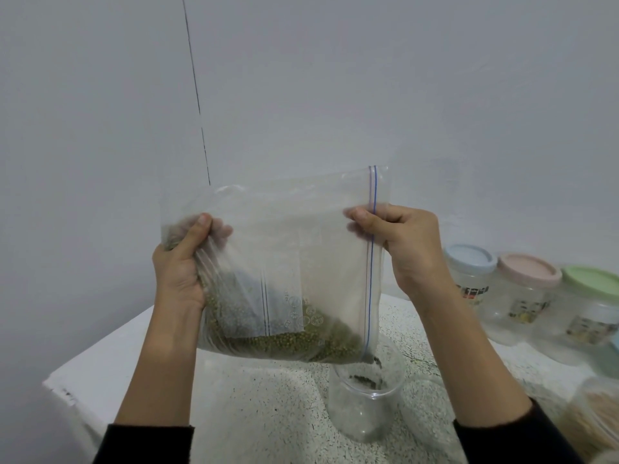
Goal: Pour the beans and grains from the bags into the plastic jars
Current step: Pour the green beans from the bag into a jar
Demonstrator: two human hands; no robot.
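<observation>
I hold a clear zip bag of green beans (284, 272) sideways above the table, its blue zip line at the right. My left hand (182, 266) grips the bag's closed bottom end at the left. My right hand (402, 242) pinches the zip end. The beans lie along the bag's lower edge and slope toward its lower right corner. Under that corner stands an open clear plastic jar (365, 396). A few beans are falling into it, and some lie at its bottom.
Three lidded clear jars stand at the right: blue lid (470, 257), pink lid (529, 269), green lid (591, 279). Another bag with pale contents (593, 420) lies at the lower right. The speckled white table (254, 406) ends at the left; a grey wall is behind.
</observation>
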